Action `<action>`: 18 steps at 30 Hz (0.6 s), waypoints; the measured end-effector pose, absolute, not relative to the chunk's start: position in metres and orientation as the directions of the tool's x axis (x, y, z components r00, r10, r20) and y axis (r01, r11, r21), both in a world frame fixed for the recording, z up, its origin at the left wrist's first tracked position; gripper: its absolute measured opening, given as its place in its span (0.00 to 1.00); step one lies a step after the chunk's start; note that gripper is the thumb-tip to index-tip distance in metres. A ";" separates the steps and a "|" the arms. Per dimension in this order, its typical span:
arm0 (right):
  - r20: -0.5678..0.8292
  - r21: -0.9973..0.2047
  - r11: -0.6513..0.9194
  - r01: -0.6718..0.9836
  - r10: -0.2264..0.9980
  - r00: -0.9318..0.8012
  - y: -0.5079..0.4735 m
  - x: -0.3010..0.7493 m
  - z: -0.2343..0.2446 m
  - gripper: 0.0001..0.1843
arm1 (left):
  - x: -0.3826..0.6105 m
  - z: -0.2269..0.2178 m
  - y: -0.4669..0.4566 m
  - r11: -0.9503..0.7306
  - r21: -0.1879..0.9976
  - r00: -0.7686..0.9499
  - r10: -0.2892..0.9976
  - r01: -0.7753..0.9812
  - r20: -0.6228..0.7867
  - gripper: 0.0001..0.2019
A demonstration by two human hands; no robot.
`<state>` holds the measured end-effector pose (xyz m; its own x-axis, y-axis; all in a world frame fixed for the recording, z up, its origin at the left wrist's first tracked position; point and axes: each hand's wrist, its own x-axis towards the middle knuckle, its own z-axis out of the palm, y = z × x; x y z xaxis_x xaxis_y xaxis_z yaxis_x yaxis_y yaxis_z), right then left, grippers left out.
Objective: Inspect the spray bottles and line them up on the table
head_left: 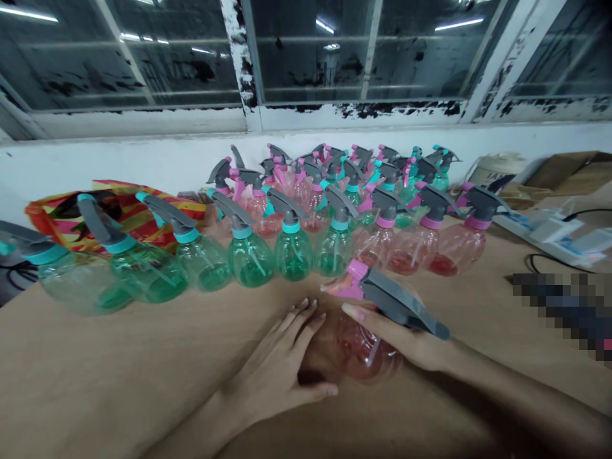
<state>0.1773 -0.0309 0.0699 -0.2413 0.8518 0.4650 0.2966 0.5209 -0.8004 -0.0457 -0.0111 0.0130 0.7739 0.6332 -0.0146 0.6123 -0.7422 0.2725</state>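
Note:
A pink spray bottle (pixel 366 350) with a grey trigger head (pixel 401 305) stands on the brown table (pixel 119 370), held between both hands. My left hand (pixel 282 370) cups the bottle's left side, fingers together and thumb underneath. My right hand (pixel 396 335) wraps the neck and the grey trigger head from the right. Just behind stands a row of green spray bottles (pixel 248 255) and pink spray bottles (pixel 415 245), with several more further back toward the wall.
A red and yellow striped bag (pixel 115 213) lies at the back left. At the right are a white power strip with plugs (pixel 549 233), a black cable (pixel 535 261) and cardboard boxes (pixel 564 169). A white wall and windows rise behind.

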 end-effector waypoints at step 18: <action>0.433 -0.817 0.449 0.361 0.892 -0.128 -0.037 0.176 0.065 0.10 | -0.047 0.009 -0.010 -0.756 0.273 0.782 0.623 0.596 0.018 0.44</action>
<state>0.1760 -0.0373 0.0651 -0.1277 0.8922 0.4332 0.3612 0.4486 -0.8175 -0.0468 -0.0099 0.0089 0.7821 0.6229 0.0179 0.5955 -0.7555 0.2730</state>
